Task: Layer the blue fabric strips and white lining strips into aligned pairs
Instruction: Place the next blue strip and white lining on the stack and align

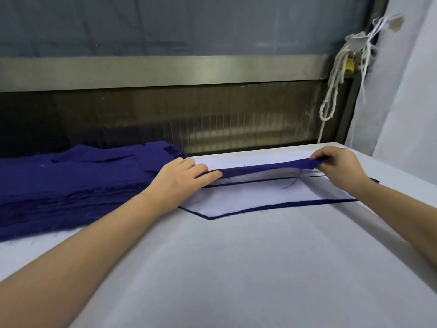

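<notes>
A pile of blue fabric point(71, 181) lies left of the white lining strips point(260, 195) on the surface point(236, 268), and a cord point(331, 95) hangs behind them at the right. A blue strip point(264, 168) is stretched just above the lining strips, its long axis running left to right. Its ends are pinched in the fingers of the left hand point(179, 178) and the right hand point(340, 164).

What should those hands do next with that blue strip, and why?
Probably lower the strip flat onto the white lining, edges matched. It hangs stretched between the left hand and the right hand just above the lining, not yet laid down.
</notes>
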The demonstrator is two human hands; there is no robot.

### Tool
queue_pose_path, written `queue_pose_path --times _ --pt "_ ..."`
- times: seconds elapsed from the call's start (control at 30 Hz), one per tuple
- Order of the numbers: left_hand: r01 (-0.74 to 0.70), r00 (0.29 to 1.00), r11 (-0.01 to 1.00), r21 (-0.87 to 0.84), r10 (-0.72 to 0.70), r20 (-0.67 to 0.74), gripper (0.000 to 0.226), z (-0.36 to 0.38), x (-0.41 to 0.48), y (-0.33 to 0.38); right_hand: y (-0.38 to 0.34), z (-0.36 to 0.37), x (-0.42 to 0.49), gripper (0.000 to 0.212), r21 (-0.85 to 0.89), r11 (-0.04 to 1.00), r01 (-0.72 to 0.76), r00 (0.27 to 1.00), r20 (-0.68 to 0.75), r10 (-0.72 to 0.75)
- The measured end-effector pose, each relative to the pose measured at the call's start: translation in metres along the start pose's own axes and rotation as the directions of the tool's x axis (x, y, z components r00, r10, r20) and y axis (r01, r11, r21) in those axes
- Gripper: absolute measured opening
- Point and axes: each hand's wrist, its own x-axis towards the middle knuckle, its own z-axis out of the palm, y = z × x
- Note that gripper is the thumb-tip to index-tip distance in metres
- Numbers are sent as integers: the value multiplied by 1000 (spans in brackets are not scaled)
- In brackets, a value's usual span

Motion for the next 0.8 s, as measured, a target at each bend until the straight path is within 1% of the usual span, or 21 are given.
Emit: queue_pose_path --times 0.1,0.2,0.27,0.33,0.4,0.47,0.53,0.63,0.73,0.8 --pt "12 1000 998 60 -11 -17 74 0 -2 0 10 -2 -3 22 -27 1000 -9 1000 -26 9" --pt "25 999 991 132 -20 -37 70 1 -4 -1 18 -3 -4 25 -67 998 13 999 -40 -16" --pt "44 998 989 141 -38 -43 67 4 -8 -3 21 -2 -6 28 -60 998 18 998 -59 -22" --pt "82 997 985 155 -79 -28 58 6 -12 -6 24 -2 -6 29 -87 996 9 997 -74 -15" --pt "102 995 975 199 -105 1 42 7 -14 -8 26 0 -7 28 -140 990 -20 998 -63 11" --pt "97 994 971 217 -105 25 32 9 -14 -8 26 1 -9 28 -141 989 -44 997 -68 35" --pt "69 997 973 219 -73 13 28 13 -14 -6 24 3 -11 27 -129 991 -46 996 -84 35" --pt "21 1000 976 218 -20 -9 26 16 -13 1 21 2 -13 30 -38 997 -73 994 -80 70" --pt "-10 1000 983 182 7 17 26 16 -11 7 19 0 -15 34 116 992 -57 998 -34 62" --pt "-13 1000 985 171 8 27 29 15 -10 9 18 0 -14 33 187 980 -73 997 -10 76"
